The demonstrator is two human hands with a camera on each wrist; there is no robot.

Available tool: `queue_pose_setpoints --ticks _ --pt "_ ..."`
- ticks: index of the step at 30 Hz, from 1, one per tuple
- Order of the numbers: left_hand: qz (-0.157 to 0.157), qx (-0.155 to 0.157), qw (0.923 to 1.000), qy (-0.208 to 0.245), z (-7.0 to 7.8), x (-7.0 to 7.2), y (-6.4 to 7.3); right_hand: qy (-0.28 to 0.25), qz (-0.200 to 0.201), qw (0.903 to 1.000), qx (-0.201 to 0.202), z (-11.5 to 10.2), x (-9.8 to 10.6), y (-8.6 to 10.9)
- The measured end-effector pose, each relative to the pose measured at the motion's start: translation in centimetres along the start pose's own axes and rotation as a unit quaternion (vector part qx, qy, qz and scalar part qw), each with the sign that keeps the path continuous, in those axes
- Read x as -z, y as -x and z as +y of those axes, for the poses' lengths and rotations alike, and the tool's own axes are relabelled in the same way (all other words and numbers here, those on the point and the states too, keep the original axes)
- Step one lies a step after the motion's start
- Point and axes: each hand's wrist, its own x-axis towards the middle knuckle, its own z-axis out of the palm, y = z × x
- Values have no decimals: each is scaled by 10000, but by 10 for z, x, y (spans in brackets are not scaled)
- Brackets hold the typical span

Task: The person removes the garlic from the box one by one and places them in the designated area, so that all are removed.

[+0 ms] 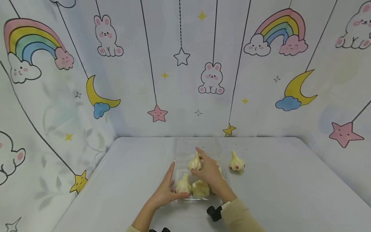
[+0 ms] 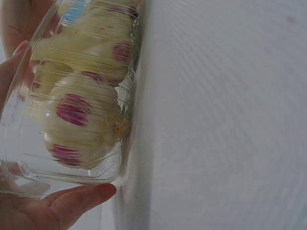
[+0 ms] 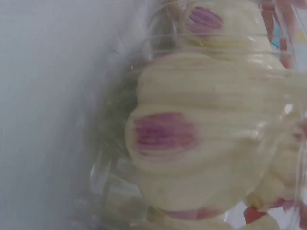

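Near the middle of the table, in the head view, a clear plastic clamshell box [image 1: 197, 198] lies with its lid folded back. My left hand [image 1: 166, 192] holds the box's near left corner, thumb along the front wall and fingers up the left side. Between thumb and fingers, my right hand [image 1: 211, 172] grips a garlic bulb [image 1: 195, 163], stem up, over the box. Another whole bulb [image 1: 182, 186] and a pale, rough-topped piece [image 1: 200, 188] sit in the front part. Through the ribbed walls, the wrist views show purple-streaked bulbs [image 2: 79, 120] [image 3: 201, 139]; my right arm hides some contents.
One loose garlic bulb [image 1: 236, 162] stands on the white table [image 1: 269, 180] to the right of the box. The transparent lid [image 1: 188, 146] lies toward the back. Behind the table hangs a cloth backdrop [image 1: 185, 83] printed with rabbits, stars and rainbows.
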Motion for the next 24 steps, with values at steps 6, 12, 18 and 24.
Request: queue_pose_setpoints --ticks 6,12,18,24 --pt "2 13 10000 29 0 1 0 -108 241 9993 262 2 8 1" --pt "46 29 10000 -22 -1 0 0 -545 331 9977 238 1 18 6" --pt "55 95 9999 7 0 0 0 -653 400 9967 284 3 24 7" --pt "62 102 9999 10 -1 0 -1 -641 524 9962 279 5 31 9"
